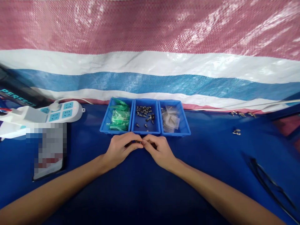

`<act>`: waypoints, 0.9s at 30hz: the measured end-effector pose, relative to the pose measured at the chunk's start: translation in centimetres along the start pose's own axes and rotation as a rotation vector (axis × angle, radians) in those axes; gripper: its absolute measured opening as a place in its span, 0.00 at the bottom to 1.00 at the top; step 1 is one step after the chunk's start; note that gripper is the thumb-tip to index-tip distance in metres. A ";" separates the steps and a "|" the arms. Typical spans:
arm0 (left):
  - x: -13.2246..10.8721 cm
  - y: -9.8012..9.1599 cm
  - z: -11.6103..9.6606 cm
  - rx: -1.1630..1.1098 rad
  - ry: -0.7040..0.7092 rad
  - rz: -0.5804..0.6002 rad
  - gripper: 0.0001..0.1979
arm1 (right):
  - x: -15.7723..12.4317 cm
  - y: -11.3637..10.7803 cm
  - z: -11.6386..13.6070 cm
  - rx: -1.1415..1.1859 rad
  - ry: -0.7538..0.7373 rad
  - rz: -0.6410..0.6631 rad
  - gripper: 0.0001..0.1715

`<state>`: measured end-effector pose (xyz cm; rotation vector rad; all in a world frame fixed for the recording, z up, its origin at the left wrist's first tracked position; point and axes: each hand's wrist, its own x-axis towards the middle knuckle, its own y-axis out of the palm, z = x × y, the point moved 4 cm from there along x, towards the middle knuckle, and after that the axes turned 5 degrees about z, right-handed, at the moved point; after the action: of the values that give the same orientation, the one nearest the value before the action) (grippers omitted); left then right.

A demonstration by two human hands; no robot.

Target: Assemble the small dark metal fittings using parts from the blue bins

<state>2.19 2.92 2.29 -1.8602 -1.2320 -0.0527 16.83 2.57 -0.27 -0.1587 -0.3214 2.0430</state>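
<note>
Just in front of three blue bins, my left hand [122,149] and my right hand [159,150] meet at the fingertips. The fingers of both are closed in a pinch. A small bit of something shows at the left fingertips, too small and covered to name. Nearest to the hands is the middle bin [133,125], which holds several small dark metal screws [143,110]. In the left bin [103,126] lie green plastic packets [120,117]. Clear plastic bags [170,120] with small pieces inside lie in the right bin [185,126].
A white power strip [70,111] with plugs and a phone [50,150] are at the left. Small metal parts [236,132] lie at the right, with more [242,114] along the back edge. Dark-framed glasses [269,181] rest near the right. A striped sheet [150,62] hangs behind.
</note>
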 end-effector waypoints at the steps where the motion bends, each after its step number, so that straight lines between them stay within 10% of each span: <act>1: 0.0 0.0 0.0 0.001 -0.002 0.002 0.07 | 0.0 0.0 0.0 0.002 0.002 0.003 0.14; 27: -0.3 -0.2 0.6 -0.063 -0.115 0.006 0.06 | -0.2 0.0 -0.1 -0.030 0.012 -0.013 0.13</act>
<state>1.61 3.13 1.91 -1.9440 -1.3170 0.0196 16.91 2.45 -0.40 -0.1870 -0.3452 2.0248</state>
